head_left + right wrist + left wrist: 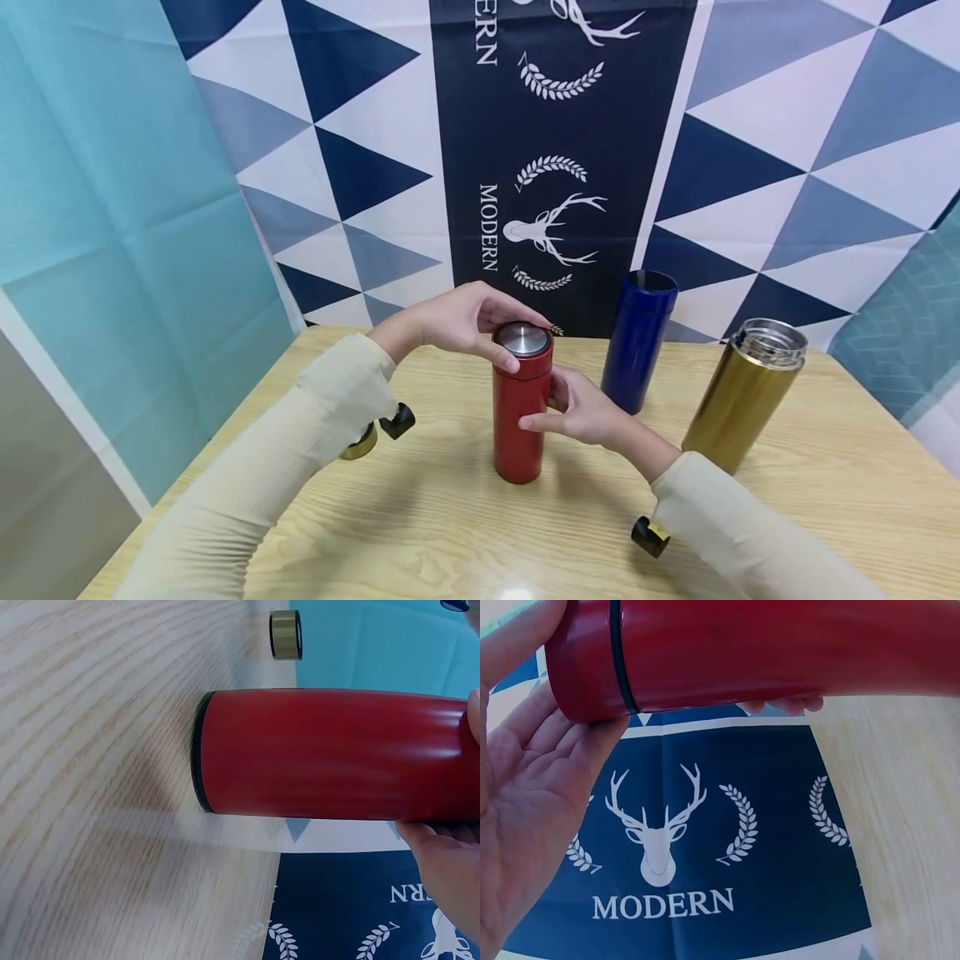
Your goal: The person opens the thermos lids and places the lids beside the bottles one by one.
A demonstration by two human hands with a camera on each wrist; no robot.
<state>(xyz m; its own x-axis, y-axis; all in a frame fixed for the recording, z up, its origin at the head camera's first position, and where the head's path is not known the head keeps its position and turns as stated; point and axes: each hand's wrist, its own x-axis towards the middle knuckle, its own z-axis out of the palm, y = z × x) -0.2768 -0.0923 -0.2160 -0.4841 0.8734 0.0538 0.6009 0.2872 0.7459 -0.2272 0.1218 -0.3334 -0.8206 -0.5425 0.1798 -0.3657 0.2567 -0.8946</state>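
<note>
A red thermos bottle (517,425) stands upright on the wooden table, its lid (523,340) in place with a brushed silver disc on top. My left hand (468,321) grips this lid from above, thumb on the near side and fingers around the far side. Lower down, my right hand (581,408) holds the body of the bottle from the right, its thumb across the front. A black ring marks the seam under the lid in the left wrist view, where the left palm (536,787) shows beside the lid. A dark band circles the bottle's base in the right wrist view.
Behind and to the right stands a blue bottle (637,342) without a lid. A gold bottle (742,400), also uncapped with its steel neck showing, is farther right. A gold lid (360,443) lies at the left, partly hidden by my left sleeve. Patterned cloth (555,142) hangs behind the table.
</note>
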